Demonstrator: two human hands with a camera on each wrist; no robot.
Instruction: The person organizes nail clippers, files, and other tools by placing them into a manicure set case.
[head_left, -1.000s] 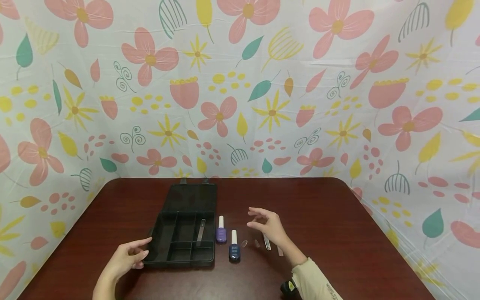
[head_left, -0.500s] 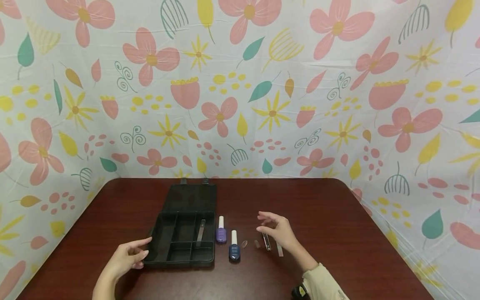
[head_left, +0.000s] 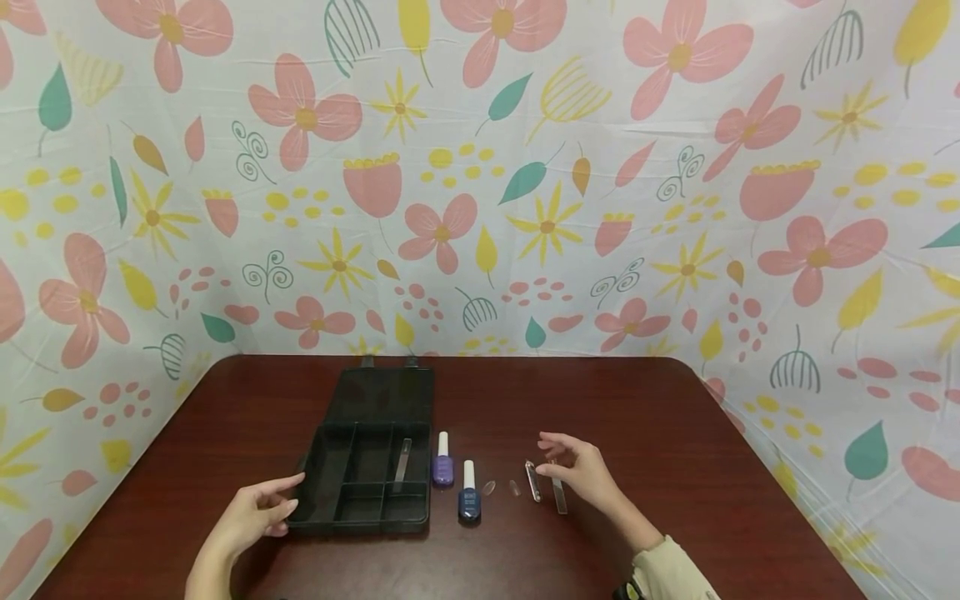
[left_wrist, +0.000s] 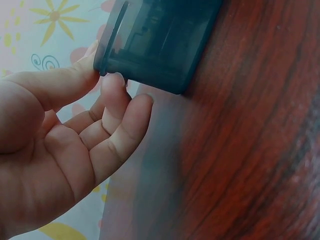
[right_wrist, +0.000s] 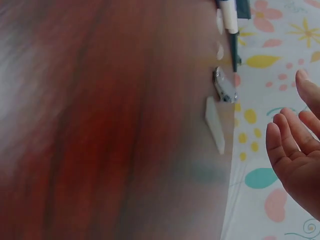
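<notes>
Head view: left hand [head_left: 251,517] pinches black box [head_left: 357,528] toward table's [head_left: 660,417] left edge; apparently unfinished, metal strip [head_left: 402,463] in, clipper [head_left: 532,482], file [head_left: 559,495], bottles [head_left: 469,505], tips [head_left: 489,488] out, right hand [head_left: 588,477] fingers parted, holding nothing.

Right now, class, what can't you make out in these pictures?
Head view: the lettering on the navy nail polish bottle, too small.
Head view: part of the nail file, behind the right hand.
Left wrist view: the rest of the black case, cut off by the top edge.
</notes>
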